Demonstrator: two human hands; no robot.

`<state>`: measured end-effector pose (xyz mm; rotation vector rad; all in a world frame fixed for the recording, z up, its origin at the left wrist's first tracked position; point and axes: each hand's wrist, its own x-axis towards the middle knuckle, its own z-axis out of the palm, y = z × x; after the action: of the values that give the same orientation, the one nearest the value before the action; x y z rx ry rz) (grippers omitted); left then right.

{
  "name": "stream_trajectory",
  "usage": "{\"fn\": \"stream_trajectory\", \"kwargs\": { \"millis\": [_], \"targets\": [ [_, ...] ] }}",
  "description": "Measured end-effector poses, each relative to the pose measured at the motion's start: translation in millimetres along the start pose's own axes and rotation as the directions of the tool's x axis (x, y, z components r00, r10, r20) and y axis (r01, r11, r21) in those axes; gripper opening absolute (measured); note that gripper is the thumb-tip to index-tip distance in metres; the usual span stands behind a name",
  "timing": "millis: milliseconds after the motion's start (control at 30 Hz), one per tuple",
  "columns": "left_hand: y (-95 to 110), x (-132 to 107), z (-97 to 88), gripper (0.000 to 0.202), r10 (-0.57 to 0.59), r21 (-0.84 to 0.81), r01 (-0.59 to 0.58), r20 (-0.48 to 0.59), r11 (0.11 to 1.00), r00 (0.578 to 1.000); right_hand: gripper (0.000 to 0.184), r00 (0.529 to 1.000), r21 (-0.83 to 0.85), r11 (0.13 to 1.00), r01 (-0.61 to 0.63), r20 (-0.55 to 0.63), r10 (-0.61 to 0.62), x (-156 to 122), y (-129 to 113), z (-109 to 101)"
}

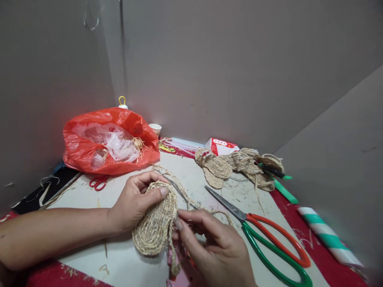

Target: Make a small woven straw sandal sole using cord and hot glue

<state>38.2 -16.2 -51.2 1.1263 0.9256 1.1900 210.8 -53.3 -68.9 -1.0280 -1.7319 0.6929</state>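
Note:
My left hand (134, 201) is closed round the upper part of an oval, sole-shaped piece of coiled straw braid (155, 229), thumb on its face. My right hand (214, 249) pinches at the piece's right edge with thumb and forefinger; what lies between the fingertips is too small to make out. A loose end of braid (174, 259) hangs down beside that edge. Behind the hands a longer straw cord (179, 185) curves over the white board. Large scissors (239, 213) with one orange and one green handle lie partly open just right of my right hand.
A red plastic bag (80, 147) with straw scraps stands at the back left, small red scissors (98, 182) before it. Finished-looking straw pieces (217, 165) lie at the back right, near a green-and-white striped roll (330, 237). A paper cup (155, 128) stands by the grey wall.

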Motion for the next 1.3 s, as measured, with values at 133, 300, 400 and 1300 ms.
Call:
{"fn": "stream_trajectory", "kwargs": {
  "millis": [133,300,400,1300],
  "targets": [
    [0.7,-0.5,1.2,0.014,0.029,0.003,-0.029,-0.009,1.000,1.000,0.013,0.987,-0.116,0.980,0.159,0.003,-0.160,1.2,-1.2,-1.6],
    [-0.1,-1.0,1.5,0.011,0.031,0.022,-0.031,-0.025,0.999,0.999,0.016,0.981,-0.155,0.969,0.191,-0.014,-0.195,-1.3,-3.5,0.0],
    [-0.7,-1.0,2.7,0.009,0.051,0.025,-0.050,-0.044,0.998,0.998,0.023,0.982,-0.120,0.976,0.181,-0.033,-0.186,-4.6,-1.5,4.0],
    [19.8,17.2,42.7,0.019,0.045,-0.142,-0.074,-0.200,0.987,0.979,0.029,0.969,0.045,0.998,0.054,-0.242,-0.042,3.5,17.1,10.2]
  ]
}}
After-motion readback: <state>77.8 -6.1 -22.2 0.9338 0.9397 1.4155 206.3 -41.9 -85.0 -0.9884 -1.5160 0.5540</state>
